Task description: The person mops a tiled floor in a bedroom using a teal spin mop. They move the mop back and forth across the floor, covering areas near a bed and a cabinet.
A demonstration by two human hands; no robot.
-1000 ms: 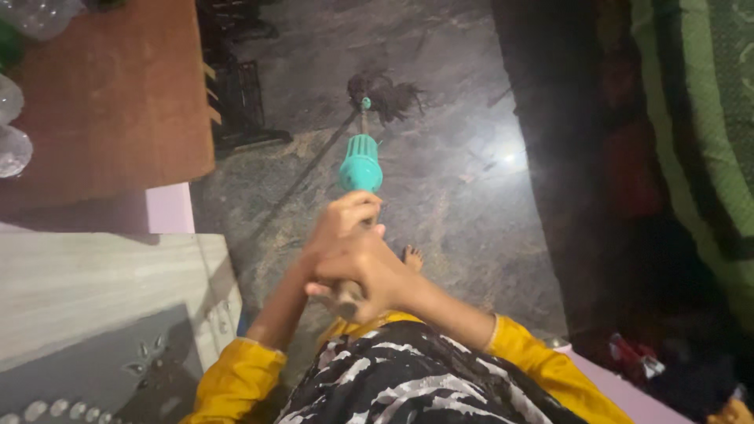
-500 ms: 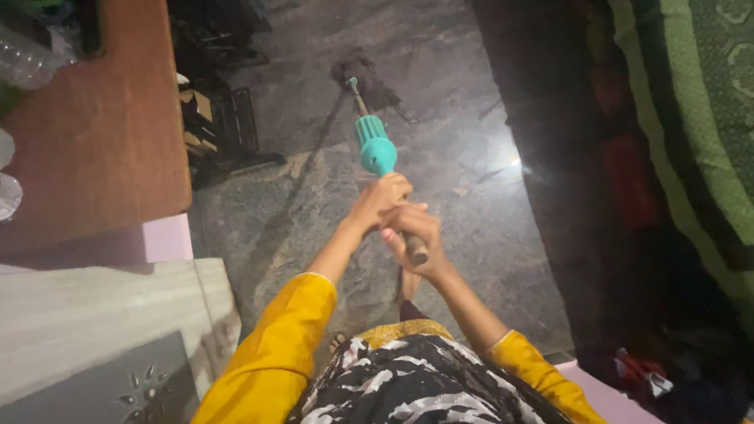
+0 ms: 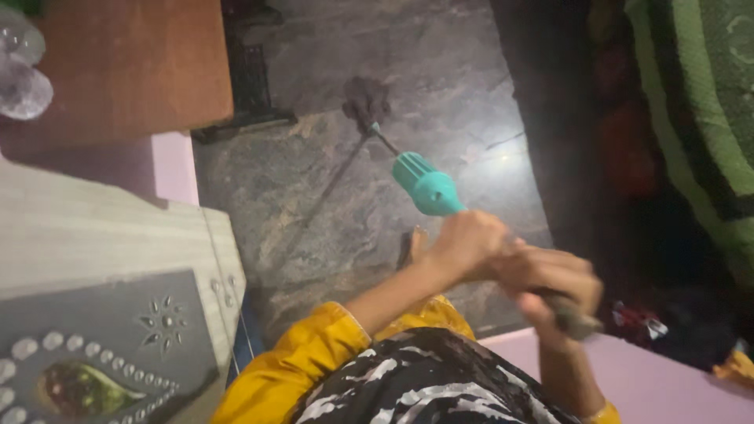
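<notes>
down on the dark stone floor [image 3: 440, 71], both hands are wrapped around the handle of a mop [image 3: 428, 187], whose teal plastic collar sits partway down the thin shaft. the left hand [image 3: 470, 243] is closed around the handle just above that teal collar, fingers curled tight about it. the right hand [image 3: 550, 283] is closed too, gripping the dark upper end of the handle, which pokes out below the fist; the two hands sit touching one another. the shaft slants away from the hands toward the middle of the floor, where the dark mop head [image 3: 366, 100] rests flat on the stone, with a thin shadow running beside the shaft. yellow sleeves [image 3: 290, 365] cover both arms over a black and white patterned garment. a bare foot [image 3: 411, 245] shows on the floor just beside the left hand. at the left edge stands a pale wooden cabinet [image 3: 102, 228] with a grey decorated panel, and behind it a brown wooden table [image 3: 133, 63] carrying clear bottles [image 3: 22, 67] at its far left corner. a green striped cloth [image 3: 707, 94] lies along the right side.
</notes>
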